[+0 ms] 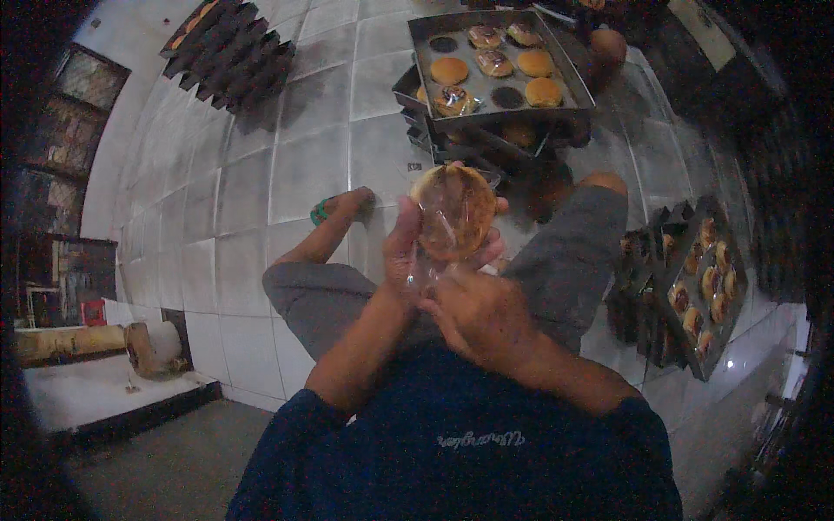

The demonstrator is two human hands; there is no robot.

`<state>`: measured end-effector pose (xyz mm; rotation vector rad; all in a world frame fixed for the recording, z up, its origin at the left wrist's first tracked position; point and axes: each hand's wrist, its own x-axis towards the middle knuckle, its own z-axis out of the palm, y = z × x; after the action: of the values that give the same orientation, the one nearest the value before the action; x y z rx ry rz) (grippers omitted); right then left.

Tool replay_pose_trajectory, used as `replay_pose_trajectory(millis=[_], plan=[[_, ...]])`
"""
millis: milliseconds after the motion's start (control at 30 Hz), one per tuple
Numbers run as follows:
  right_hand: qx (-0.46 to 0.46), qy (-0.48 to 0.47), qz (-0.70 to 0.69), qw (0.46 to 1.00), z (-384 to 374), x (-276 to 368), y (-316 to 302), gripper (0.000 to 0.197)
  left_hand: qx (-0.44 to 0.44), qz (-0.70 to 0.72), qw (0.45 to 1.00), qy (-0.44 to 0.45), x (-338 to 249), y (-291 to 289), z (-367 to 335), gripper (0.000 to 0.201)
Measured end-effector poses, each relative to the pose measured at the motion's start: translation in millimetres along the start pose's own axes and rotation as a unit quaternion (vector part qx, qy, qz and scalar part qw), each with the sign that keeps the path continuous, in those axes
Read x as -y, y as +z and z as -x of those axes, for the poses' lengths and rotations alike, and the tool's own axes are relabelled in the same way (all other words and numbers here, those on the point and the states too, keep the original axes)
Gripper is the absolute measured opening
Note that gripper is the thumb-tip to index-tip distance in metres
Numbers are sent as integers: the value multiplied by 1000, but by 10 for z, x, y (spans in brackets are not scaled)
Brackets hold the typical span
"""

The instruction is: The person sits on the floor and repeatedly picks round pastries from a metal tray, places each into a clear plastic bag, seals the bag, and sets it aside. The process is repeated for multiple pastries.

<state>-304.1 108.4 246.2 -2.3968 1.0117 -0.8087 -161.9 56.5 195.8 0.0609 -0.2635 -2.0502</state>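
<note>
Ahead and to the left of the fingers (447,300) I see open tiled floor (313,165) to pass over, but stacked trays (512,120) block ahead-right, and the left knee (291,282) and right knee (599,204) flank them.

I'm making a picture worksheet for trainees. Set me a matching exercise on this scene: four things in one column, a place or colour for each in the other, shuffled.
1. Left hand
2. Shirt
3. Right hand
4. Trousers

A. grey
B. at the lower end of the clear wrap
C. around the bun
D. dark blue

Pairs: 1-C, 2-D, 3-B, 4-A
</note>
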Motion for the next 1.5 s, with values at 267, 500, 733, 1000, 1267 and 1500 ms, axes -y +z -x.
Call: replay_pose_trajectory(millis=[267, 500, 733, 1000, 1267, 1500], plan=[[63, -31, -337, 939, 197, -246, -856, 25, -157, 114, 981, 4, 120, 32, -80, 75], [-39, 152, -68, 985, 817, -743, -1062, 47, -186, -125, 962, -152, 719, 194, 212, 105], [-190, 460, -343, 796, 1244, -1564, -691, 31, -223, -495, 828, -139, 680, -560, -576, 52], [-246, 412, -482, 733, 1405, -1856, -658, 21, -273, -452, 834, -157, 606, -306, -438, 24], [-244, 294, -353, 854, 876, -1619, -691, 44, -156, -606, 776, -82, 872, -252, -463, 16], [-299, 397, -502, 708, 1652, -1904, -946, 32, -212, -442, 866, -94, 765, -381, -486, 15]])
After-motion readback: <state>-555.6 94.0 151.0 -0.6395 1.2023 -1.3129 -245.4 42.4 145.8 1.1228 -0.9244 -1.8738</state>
